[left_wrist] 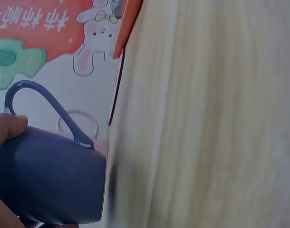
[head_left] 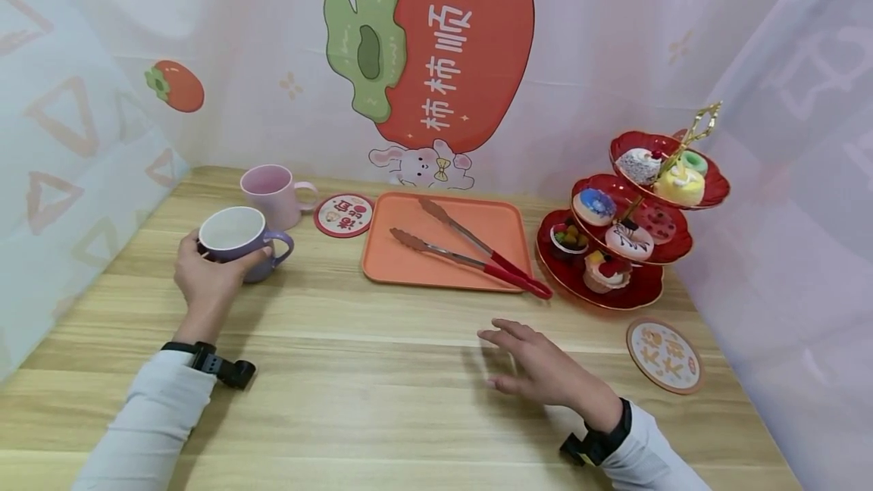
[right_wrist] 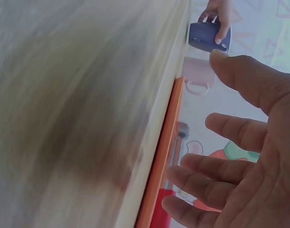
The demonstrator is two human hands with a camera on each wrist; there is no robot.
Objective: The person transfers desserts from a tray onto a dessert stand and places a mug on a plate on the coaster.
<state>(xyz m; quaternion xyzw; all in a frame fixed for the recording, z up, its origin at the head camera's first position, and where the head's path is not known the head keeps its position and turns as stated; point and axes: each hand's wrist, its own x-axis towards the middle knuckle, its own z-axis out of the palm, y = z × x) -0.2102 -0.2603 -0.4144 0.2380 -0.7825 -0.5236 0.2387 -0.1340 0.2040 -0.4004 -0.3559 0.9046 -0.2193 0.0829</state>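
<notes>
My left hand [head_left: 208, 275] grips a purple-blue mug [head_left: 235, 245] with a white inside, thumb on the near side and fingers round the far left. In the left wrist view the mug [left_wrist: 54, 175] looks upright or nearly so, close to the tabletop; whether its base touches cannot be made out. Its handle points right. Just behind stands a pink mug [head_left: 271, 199]. My right hand [head_left: 546, 370] hovers over the wooden table, fingers spread and holding nothing; the right wrist view shows the same loose fingers [right_wrist: 226, 128].
An orange tray [head_left: 382, 264] bears red-handled tongs [head_left: 470, 264]. A round coaster [head_left: 344, 216] lies beside the pink mug, and another coaster [head_left: 664, 354] at right. A three-tier red stand [head_left: 655, 286] with several cakes is at the back right. Printed cloth [head_left: 273, 120] hangs behind.
</notes>
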